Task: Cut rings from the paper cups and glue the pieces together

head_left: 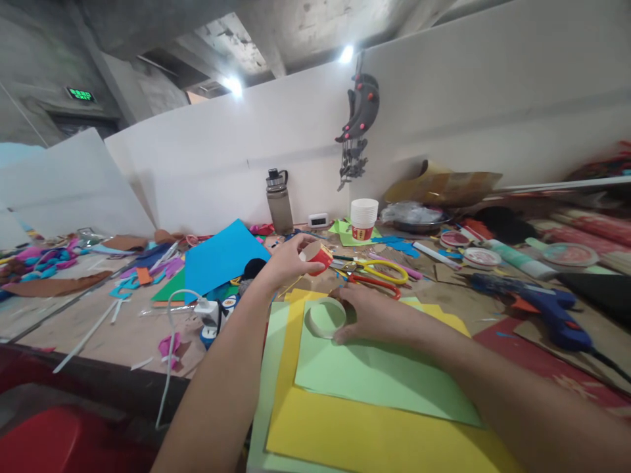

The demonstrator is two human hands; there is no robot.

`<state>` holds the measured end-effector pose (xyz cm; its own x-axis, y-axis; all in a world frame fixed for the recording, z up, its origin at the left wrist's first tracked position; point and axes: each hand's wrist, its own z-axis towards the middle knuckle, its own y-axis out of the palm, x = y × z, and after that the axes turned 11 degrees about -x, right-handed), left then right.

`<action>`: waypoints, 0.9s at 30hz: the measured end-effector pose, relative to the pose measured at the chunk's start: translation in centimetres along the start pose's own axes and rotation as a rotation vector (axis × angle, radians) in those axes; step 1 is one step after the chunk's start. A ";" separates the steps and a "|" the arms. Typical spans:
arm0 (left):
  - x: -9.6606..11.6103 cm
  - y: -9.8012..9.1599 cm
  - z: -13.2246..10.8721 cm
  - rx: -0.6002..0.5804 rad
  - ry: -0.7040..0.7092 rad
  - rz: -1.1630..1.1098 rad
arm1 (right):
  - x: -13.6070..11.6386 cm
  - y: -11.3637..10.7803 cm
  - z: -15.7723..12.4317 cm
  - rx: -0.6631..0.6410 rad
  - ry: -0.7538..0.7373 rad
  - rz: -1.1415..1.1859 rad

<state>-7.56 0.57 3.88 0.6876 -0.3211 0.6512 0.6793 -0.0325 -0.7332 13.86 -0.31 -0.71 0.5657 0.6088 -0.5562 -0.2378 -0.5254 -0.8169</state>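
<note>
My left hand (290,259) is closed around a small red-and-white paper cup (321,257), tilted on its side above the table. My right hand (362,310) grips a pale round ring (327,336) by its right side, thumb in front and fingers behind. The ring rests on a light green paper sheet (374,374); whether it is tape or a piece cut from a cup I cannot tell. Beneath the green sheet lies yellow paper (355,430). Just beyond my hands are yellow-handled scissors (384,269) and a red-handled pair (377,286).
A stack of paper cups (363,220) stands at the back, near a grey bottle (279,203). To the right lies a blue glue gun (552,312) with its cord. Blue card (224,263) and a white charger (210,314) with cable are on the left. Scraps litter the table.
</note>
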 end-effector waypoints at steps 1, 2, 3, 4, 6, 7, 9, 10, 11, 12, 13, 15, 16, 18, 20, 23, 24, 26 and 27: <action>0.1 0.0 0.0 0.002 0.020 -0.016 | 0.0 -0.1 0.0 0.001 -0.004 0.014; 0.2 0.1 0.0 0.008 0.040 -0.036 | 0.0 -0.2 -0.1 0.007 -0.004 0.037; 0.3 0.1 -0.1 0.015 0.060 -0.068 | 0.0 -0.4 -0.1 0.017 0.000 0.065; 0.5 0.1 -0.1 0.020 0.075 -0.119 | -0.1 -0.6 -0.1 0.037 0.003 0.095; 0.8 0.3 -0.1 0.013 0.083 -0.273 | 0.0 -1.2 -0.1 0.124 0.007 0.155; 0.9 0.5 0.0 0.004 0.079 -0.366 | 0.0 -1.5 0.0 0.195 0.005 0.190; 1.1 0.9 0.0 -0.020 0.053 -0.542 | 0.0 -2.0 0.2 0.350 0.001 0.289; 1.1 1.2 0.1 -0.030 0.038 -0.610 | 0.1 -2.2 0.3 0.415 0.005 0.356; 1.2 1.5 0.1 -0.040 0.022 -0.659 | 0.1 -2.3 0.5 0.463 0.014 0.430; 1.1 1.8 0.2 -0.048 0.012 -0.693 | 0.2 -2.4 0.6 0.498 0.022 0.499; 1.1 2.1 0.2 -0.058 0.008 -0.707 | 0.2 -2.3 0.7 0.525 0.030 0.554; 1.1 2.8 0.3 -0.060 0.015 -0.700 | 0.1 -2.1 0.9 0.571 0.034 0.600; 1.1 3.2 0.4 -0.060 0.014 -0.693 | 0.1 -1.9 0.9 0.589 0.021 0.599; 1.1 3.8 0.5 -0.058 0.001 -0.674 | -0.1 -1.5 1.0 0.599 -0.028 0.584; 1.2 4.3 0.5 -0.066 -0.008 -0.645 | -0.3 -1.3 1.0 0.580 -0.082 0.573; 1.5 4.5 0.5 -0.120 0.006 -0.661 | -0.4 -1.3 1.0 0.566 -0.098 0.583; 1.7 4.4 0.5 -0.147 0.011 -0.690 | -0.3 -1.4 1.0 0.566 -0.093 0.609; 2.0 4.0 0.4 -0.199 0.016 -0.740 | -0.1 -1.5 1.1 0.549 -0.101 0.699; 2.1 3.6 0.3 -0.215 0.016 -0.735 | 0.1 -1.5 1.1 0.527 -0.116 0.750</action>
<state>-3.59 0.10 2.61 0.0733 -0.1591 0.9845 0.8947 -0.4257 -0.1354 13.41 1.22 0.32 0.0428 0.2889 -0.9564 -0.8546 -0.4852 -0.1848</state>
